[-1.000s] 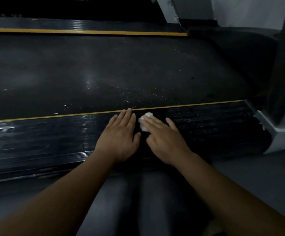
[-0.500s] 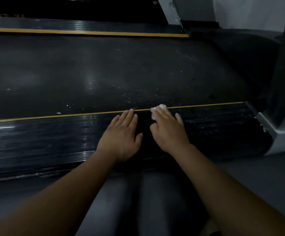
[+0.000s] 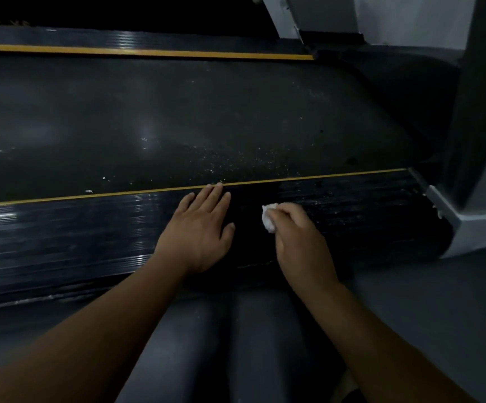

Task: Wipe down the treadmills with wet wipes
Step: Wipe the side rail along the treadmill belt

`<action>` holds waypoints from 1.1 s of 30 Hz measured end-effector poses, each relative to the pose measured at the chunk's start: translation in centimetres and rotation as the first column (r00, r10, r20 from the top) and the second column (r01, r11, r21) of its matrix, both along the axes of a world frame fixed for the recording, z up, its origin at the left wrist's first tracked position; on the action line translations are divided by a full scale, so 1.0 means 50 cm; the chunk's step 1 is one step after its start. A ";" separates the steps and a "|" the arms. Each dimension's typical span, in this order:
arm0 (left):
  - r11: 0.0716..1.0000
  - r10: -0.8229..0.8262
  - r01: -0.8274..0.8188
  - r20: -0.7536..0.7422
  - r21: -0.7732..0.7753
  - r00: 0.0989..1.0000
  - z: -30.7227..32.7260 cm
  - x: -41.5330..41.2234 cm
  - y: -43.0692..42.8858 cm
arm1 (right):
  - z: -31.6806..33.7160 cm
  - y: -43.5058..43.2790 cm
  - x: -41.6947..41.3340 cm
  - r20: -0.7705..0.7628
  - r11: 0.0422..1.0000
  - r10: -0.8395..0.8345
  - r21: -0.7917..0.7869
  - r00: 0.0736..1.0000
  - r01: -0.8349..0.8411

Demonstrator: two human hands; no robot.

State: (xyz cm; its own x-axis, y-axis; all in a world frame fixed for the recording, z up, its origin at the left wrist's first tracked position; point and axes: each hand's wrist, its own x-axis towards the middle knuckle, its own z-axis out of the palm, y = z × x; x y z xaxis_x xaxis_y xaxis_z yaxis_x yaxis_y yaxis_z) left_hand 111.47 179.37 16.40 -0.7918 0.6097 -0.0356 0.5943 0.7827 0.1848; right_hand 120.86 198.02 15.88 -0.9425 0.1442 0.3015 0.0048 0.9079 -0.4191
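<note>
A dark treadmill lies across the view, with a dusty black belt (image 3: 177,126) and a ribbed black side rail (image 3: 61,237) edged by a thin yellow line (image 3: 308,178). My left hand (image 3: 199,231) rests flat on the rail, fingers straight, fingertips at the yellow line. Just to its right my right hand (image 3: 300,239) holds a crumpled white wet wipe (image 3: 268,219) under curled fingers and presses it onto the rail. Most of the wipe is hidden under that hand.
A grey upright post and its base (image 3: 468,225) stand at the rail's right end. A second yellow-striped rail (image 3: 148,52) runs along the far side of the belt. Grey floor (image 3: 425,301) lies to the lower right. My dark-trousered knees (image 3: 221,344) sit against the rail.
My right hand has drawn the wipe back from the yellow line toward me and slightly right, its fingers now curled over it. The left hand has stayed in place.
</note>
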 end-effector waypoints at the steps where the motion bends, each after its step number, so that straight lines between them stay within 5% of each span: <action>1: 1.000 0.001 -0.001 -0.002 0.002 1.000 0.000 0.000 0.000 | -0.001 -0.005 -0.004 -0.002 0.998 -0.038 0.047 0.999 0.038; 9: 0.999 -0.051 0.052 -0.015 0.013 0.999 -0.002 0.005 -0.002 | -0.032 -0.047 0.114 0.059 0.937 -0.035 0.350 0.998 0.012; 13: 0.998 -0.061 0.061 -0.009 -0.005 0.998 -0.002 0.003 -0.002 | -0.010 -0.046 0.075 0.094 0.945 -0.223 0.264 0.970 0.192; 17: 0.998 -0.054 0.054 -0.012 0.006 0.998 -0.004 0.002 -0.002 | -0.020 -0.064 0.133 0.144 0.946 -0.093 0.322 0.985 0.042; 22: 0.998 -0.064 0.064 -0.009 0.010 0.998 -0.004 0.002 -0.003 | 0.000 -0.004 0.108 0.200 0.918 -0.298 0.329 0.933 0.223; 27: 0.998 -0.060 0.060 -0.007 -0.002 0.998 -0.002 0.003 -0.001 | -0.020 -0.048 0.132 0.221 0.944 -0.130 0.326 0.967 0.053; 33: 0.998 -0.064 0.064 -0.007 0.013 0.998 -0.001 0.003 -0.002 | 0.026 -0.021 0.050 0.321 0.948 -0.230 0.286 0.919 0.138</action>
